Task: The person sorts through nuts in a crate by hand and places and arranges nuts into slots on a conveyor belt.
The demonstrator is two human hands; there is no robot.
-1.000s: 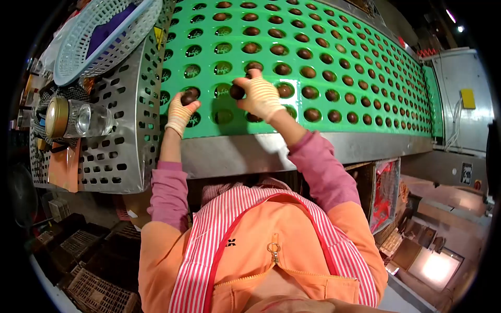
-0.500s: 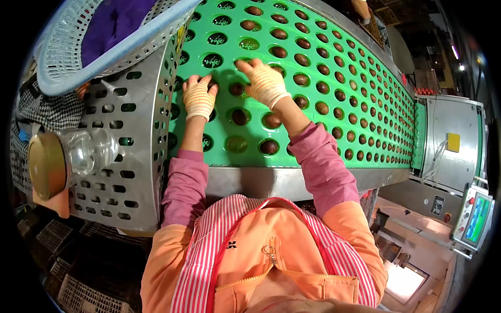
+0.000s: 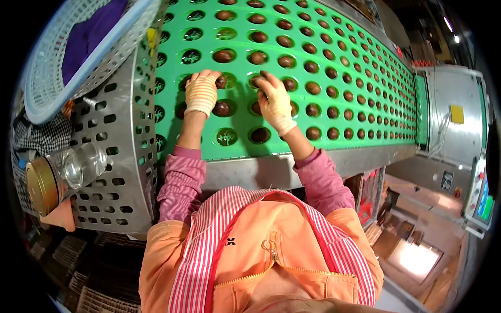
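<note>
1. Head view, writing: on the orange jacket (image 3: 250, 224), at 6 o'clock, a black mark (image 3: 229, 241) looks like an X, partly under the striped apron (image 3: 194, 261). A label (image 3: 447, 180) and a lit screen (image 3: 486, 204) are at 3 o'clock, with words too small to read.
2. Head view, left hand (image 3: 201, 94): at 11 o'clock, palm down, fingers bent. A brown ball (image 3: 222, 82) is just beside its fingertips; I can't tell if it grips anything.
3. Head view, right hand (image 3: 274, 101): at 1 o'clock, fingers curled and pointing to 11, over another ball (image 3: 255, 81). I can't tell its grip.
4. Head view, balls: rows sit in the green tray's (image 3: 206, 152) holes, reaching toward 2 o'clock.
</note>
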